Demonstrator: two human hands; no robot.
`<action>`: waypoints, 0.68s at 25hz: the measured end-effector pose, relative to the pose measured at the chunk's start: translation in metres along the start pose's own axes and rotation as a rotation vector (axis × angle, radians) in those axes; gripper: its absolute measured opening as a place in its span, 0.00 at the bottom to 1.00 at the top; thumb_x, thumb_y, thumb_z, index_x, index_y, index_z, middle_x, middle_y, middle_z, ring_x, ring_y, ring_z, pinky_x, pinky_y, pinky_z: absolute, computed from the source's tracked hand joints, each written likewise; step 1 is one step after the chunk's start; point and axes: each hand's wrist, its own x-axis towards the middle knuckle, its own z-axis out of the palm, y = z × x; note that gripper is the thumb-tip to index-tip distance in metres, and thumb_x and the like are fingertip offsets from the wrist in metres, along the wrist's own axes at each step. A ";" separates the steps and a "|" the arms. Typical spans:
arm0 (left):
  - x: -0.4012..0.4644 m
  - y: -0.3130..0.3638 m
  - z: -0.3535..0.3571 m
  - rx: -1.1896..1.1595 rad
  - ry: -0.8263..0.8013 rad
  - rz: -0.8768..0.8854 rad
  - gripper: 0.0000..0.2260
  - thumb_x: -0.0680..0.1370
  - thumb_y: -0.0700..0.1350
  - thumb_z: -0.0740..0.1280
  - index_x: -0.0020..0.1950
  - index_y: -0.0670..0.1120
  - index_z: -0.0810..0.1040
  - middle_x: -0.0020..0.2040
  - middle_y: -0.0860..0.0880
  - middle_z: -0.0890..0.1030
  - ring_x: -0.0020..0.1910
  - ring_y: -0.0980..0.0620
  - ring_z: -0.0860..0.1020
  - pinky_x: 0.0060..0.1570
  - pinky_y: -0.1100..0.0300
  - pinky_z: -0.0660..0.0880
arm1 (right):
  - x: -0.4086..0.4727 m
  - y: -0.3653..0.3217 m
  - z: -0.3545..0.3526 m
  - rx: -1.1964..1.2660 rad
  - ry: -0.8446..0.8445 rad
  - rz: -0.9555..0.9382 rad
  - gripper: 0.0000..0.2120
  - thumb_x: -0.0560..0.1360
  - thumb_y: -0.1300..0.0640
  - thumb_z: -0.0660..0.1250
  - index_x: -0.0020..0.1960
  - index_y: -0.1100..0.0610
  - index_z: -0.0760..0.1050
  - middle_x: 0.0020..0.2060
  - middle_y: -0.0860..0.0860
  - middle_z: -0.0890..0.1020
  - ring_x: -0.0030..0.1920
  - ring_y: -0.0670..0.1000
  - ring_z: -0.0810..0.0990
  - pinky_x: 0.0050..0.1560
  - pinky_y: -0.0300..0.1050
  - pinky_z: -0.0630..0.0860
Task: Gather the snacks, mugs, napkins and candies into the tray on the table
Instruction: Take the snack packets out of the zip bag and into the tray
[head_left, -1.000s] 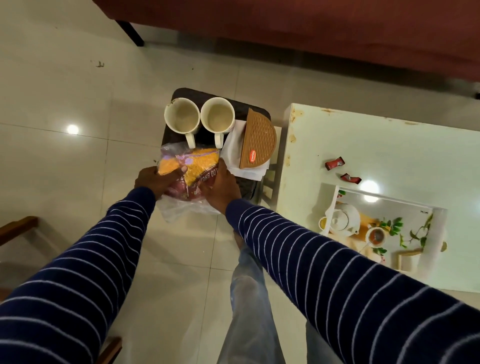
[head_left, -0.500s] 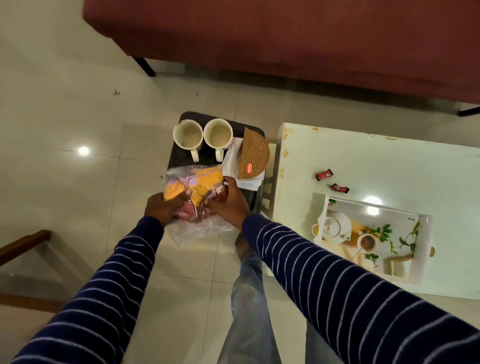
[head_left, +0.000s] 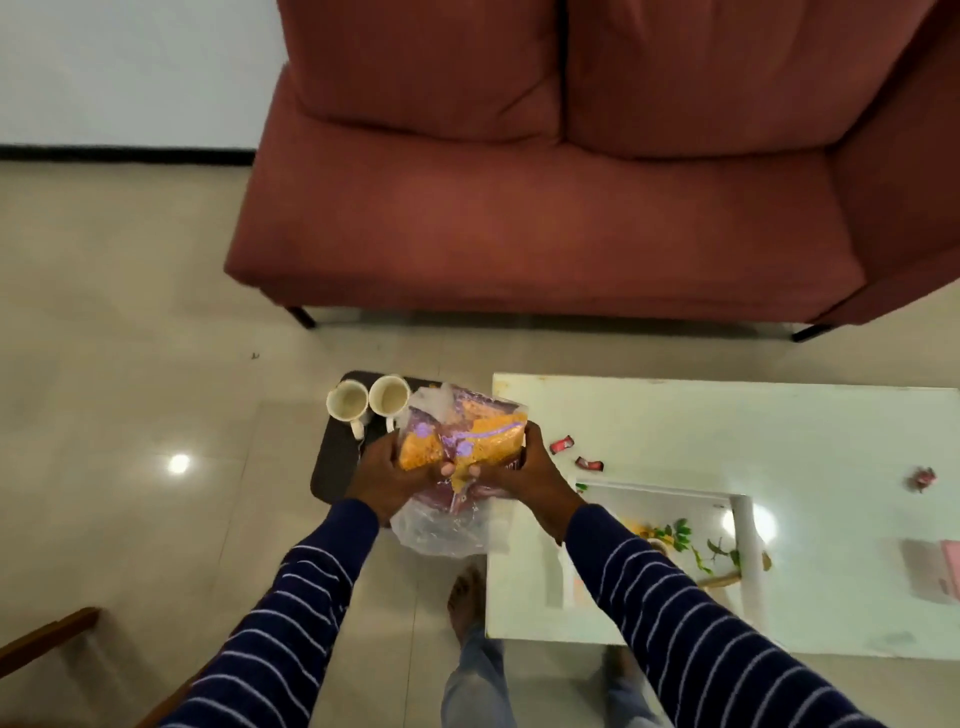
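Note:
Both hands hold a clear snack bag (head_left: 460, 447) full of orange bits, lifted above the gap between the stool and the table. My left hand (head_left: 382, 475) grips its left side, my right hand (head_left: 524, 475) its right. Two cream mugs (head_left: 348, 402) (head_left: 388, 399) stand on the dark stool (head_left: 332, 462). The white tray (head_left: 675, 501) with a flower print lies on the white table (head_left: 727, 421), partly hidden by my right arm. Two red candies (head_left: 562, 444) (head_left: 589, 464) lie just beyond the tray, another candy (head_left: 923, 478) farther right. The bag hides the napkins.
A red sofa (head_left: 545, 218) fills the far side, its legs close behind the stool and table. Pink paper (head_left: 932, 569) lies at the table's right edge. A wooden chair part (head_left: 47, 636) shows at lower left. My feet stand on the tiled floor beside the table.
Both hands have lifted the snack bag off the stool and carried it right, toward the table. My head has tilted up, bringing the sofa into view.

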 end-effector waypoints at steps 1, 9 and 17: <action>-0.007 0.018 0.012 -0.003 -0.020 0.038 0.28 0.59 0.52 0.82 0.55 0.48 0.78 0.48 0.51 0.84 0.45 0.59 0.83 0.38 0.67 0.78 | -0.015 -0.014 -0.016 0.026 0.018 -0.039 0.40 0.66 0.63 0.80 0.69 0.52 0.61 0.61 0.54 0.79 0.57 0.51 0.82 0.53 0.51 0.82; -0.086 0.149 0.120 -0.089 -0.103 0.344 0.47 0.56 0.55 0.83 0.71 0.54 0.64 0.67 0.56 0.72 0.62 0.53 0.78 0.55 0.50 0.79 | -0.151 -0.105 -0.148 -0.004 -0.024 -0.294 0.28 0.67 0.67 0.77 0.66 0.59 0.75 0.59 0.59 0.82 0.62 0.61 0.80 0.61 0.59 0.77; -0.148 0.244 0.216 -0.491 -0.087 0.214 0.27 0.80 0.64 0.53 0.61 0.45 0.78 0.56 0.40 0.83 0.55 0.40 0.82 0.53 0.48 0.80 | -0.255 -0.167 -0.259 0.040 -0.099 -0.523 0.29 0.69 0.67 0.74 0.68 0.61 0.72 0.61 0.58 0.82 0.63 0.57 0.80 0.58 0.49 0.78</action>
